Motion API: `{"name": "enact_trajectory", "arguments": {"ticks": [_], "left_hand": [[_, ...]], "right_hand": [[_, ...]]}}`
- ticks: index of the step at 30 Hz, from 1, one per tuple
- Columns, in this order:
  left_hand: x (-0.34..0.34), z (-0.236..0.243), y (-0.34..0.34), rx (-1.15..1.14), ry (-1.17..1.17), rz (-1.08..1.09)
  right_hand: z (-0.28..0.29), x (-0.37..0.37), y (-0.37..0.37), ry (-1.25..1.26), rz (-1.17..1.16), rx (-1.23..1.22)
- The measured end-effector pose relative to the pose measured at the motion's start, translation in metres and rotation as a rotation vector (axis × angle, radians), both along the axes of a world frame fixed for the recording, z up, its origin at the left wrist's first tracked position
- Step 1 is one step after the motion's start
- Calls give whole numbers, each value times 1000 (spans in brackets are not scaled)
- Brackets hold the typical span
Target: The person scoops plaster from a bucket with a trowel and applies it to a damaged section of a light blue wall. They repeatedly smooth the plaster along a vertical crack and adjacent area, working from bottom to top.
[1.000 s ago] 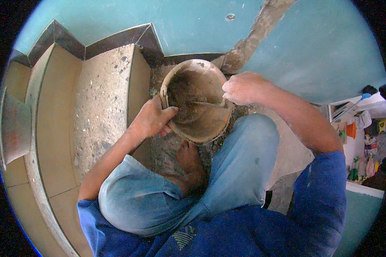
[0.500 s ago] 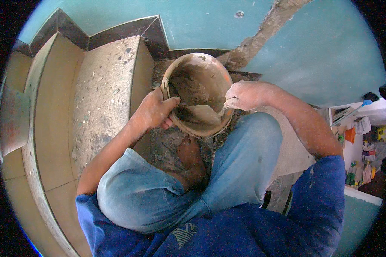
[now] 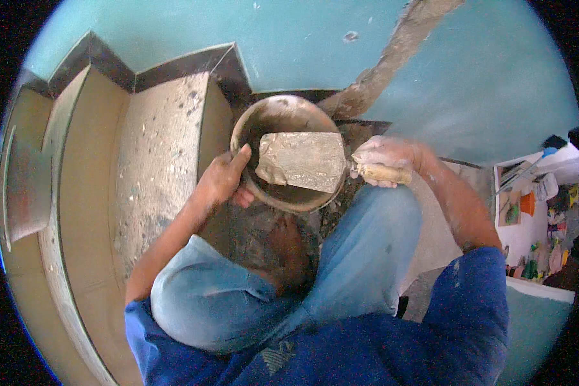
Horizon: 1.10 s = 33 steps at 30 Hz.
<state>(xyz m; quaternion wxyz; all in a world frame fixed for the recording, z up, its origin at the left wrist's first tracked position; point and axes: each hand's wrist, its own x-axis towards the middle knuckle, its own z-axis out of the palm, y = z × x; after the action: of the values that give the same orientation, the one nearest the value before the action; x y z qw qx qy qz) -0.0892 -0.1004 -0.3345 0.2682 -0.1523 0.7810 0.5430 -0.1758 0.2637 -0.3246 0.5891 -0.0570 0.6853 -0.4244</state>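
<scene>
My left hand (image 3: 222, 177) grips the rim of a round, mortar-stained bowl (image 3: 280, 103) on its left side, thumb over the edge. A trowel blade (image 3: 300, 161), broad and thickly coated in wet grey mortar, is lifted over the bowl's middle and hides much of the inside. Its pale wooden handle (image 3: 383, 172) is in the closed fingers of my right hand (image 3: 389, 154), just right of the rim. Below the bowl, between my jeans-clad knees, my bare foot (image 3: 283, 244) shows dimly on the dirty floor.
Debris-speckled tiled steps (image 3: 157, 148) rise on the left, with a grey metal sheet (image 3: 29, 193) at the far edge. A teal wall (image 3: 302, 45) with a rough grey patched strip (image 3: 379, 71) is ahead. At right, a lower area holds assorted items, including an orange container (image 3: 527, 203).
The trowel has risen from inside the bowl to show its loaded blade flat. My right hand has moved down and rightward, exposing the handle. The bowl has shifted slightly toward me.
</scene>
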Motion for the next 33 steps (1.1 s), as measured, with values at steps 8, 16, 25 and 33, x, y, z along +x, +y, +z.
{"name": "enact_trajectory", "arguments": {"ticks": [8,16,25,33], "left_hand": [[0,-3,-7,68,-70,63],[0,-4,-3,66,-57,70],[0,-6,-8,68,-74,41],[1,-8,-6,60,-89,93]], "right_hand": [[5,56,67,282,-627,-356],[-50,45,50,844,-1238,-311],[-96,-42,-18,1575,-1090,54],[-63,-21,-70,1271,-1074,-180]]}}
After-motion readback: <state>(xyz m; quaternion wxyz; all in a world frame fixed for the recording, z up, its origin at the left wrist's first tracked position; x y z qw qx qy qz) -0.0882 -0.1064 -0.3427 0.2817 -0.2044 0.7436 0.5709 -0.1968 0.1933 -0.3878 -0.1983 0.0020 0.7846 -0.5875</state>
